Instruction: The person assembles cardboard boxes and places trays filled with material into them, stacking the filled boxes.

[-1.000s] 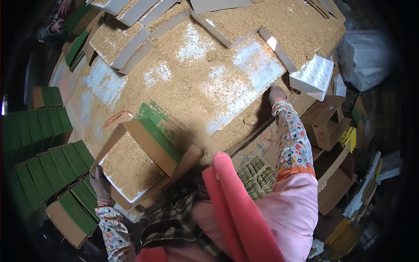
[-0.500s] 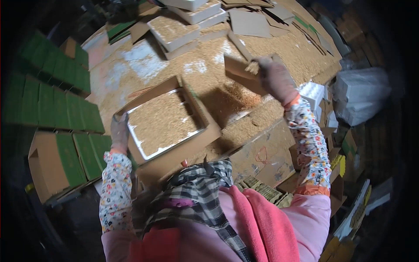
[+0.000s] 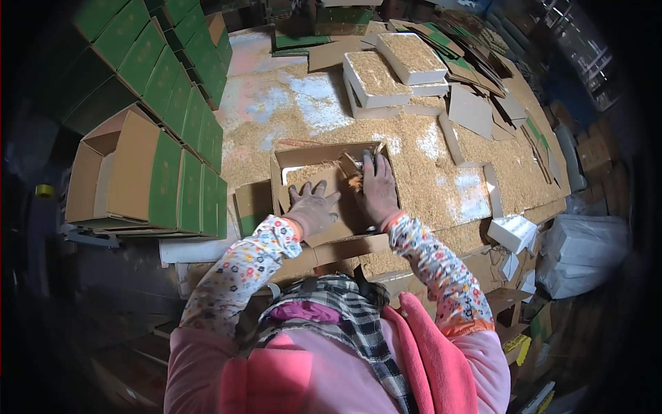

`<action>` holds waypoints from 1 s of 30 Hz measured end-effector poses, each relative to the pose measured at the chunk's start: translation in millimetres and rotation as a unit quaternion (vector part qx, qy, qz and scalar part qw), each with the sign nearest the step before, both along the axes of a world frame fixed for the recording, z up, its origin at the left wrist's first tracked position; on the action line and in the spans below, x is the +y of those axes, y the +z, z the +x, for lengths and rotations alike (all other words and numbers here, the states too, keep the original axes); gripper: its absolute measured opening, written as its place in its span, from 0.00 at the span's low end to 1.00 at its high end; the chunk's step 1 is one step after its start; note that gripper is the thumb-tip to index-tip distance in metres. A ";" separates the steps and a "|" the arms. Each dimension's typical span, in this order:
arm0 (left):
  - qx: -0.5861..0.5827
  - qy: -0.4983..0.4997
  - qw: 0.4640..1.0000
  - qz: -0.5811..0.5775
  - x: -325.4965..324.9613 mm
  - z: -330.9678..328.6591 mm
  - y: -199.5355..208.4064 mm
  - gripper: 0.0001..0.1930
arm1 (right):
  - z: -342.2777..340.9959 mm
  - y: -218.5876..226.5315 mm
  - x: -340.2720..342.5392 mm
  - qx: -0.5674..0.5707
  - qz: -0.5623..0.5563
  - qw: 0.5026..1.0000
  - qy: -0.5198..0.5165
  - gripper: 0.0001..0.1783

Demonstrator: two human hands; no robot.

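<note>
An open cardboard box (image 3: pixel 278 194) sits at the near edge of the table. In it, a white foam tray (image 3: pixel 292 177) filled with tan sawdust-like material shows at the far left. A brown cardboard sheet (image 3: pixel 350 222) covers much of the tray. My left hand (image 3: pixel 314 209) lies on this sheet with its fingers spread. At the box's right side, my right hand (image 3: pixel 379 192) reaches inside with fingers stretched out, its palm hidden. Beside its fingers shows a small blurred orange patch that I cannot make out.
Green and brown cartons (image 3: pixel 165 179) are stacked at the left. Sawdust covers much of the table (image 3: pixel 407 145). Filled foam trays (image 3: pixel 378 77) and flat cardboard pieces (image 3: pixel 471 110) lie at the back. A plastic-wrapped white bundle (image 3: pixel 585 255) stands at the right.
My right hand has moved from the sawdust at the right to the box, with the cardboard piece it carried. My left hand has left the box's side for the sheet. The view has shifted.
</note>
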State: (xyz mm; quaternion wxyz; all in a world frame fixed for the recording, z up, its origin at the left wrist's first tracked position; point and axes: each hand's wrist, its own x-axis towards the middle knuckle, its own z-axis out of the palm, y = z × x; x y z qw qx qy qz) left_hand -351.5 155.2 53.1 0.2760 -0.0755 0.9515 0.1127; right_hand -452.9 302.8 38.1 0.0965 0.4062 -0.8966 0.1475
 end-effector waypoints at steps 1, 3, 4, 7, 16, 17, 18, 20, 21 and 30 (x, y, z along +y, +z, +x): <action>-0.028 -0.001 1.000 -0.005 8.2 -3.9 -3.5 0.33 | 11.3 9.4 0.4 0.035 0.027 0.998 0.038 0.40; 0.045 -0.018 0.999 -0.008 2.8 -20.5 -11.9 0.31 | 19.1 15.9 -3.9 -0.139 0.214 0.966 0.043 0.37; 0.090 -0.043 0.994 0.051 -8.5 -24.6 -14.0 0.30 | 1.9 23.7 -0.3 -0.181 0.231 0.954 0.055 0.32; 0.239 0.025 0.959 0.152 -28.2 -13.2 33.2 0.27 | -55.7 36.8 18.1 -0.371 0.060 0.924 0.071 0.27; 0.153 0.561 0.661 0.474 -15.3 34.7 -61.1 0.21 | -121.6 -80.2 79.6 -0.673 -0.046 0.735 0.061 0.44; 0.302 0.467 0.796 0.237 -21.8 37.9 -106.3 0.23 | -118.1 -91.3 54.0 -0.597 0.054 0.792 0.115 0.46; 0.266 0.511 0.734 0.360 -25.7 28.9 -105.7 0.23 | -119.1 -87.3 50.6 -0.595 0.060 0.793 0.118 0.46; 0.231 0.553 0.650 0.467 -30.1 37.9 -99.2 0.23 | -100.5 -73.0 45.6 -0.605 -0.051 0.785 0.123 0.48; 0.283 0.543 0.634 0.472 -32.7 34.9 -99.0 0.23 | -92.8 -89.2 47.3 -0.598 -0.049 0.790 0.125 0.48; 0.451 0.435 0.548 0.555 -73.9 110.7 0.9 0.23 | -10.0 -2.0 35.6 -0.764 -0.449 0.451 -0.109 0.29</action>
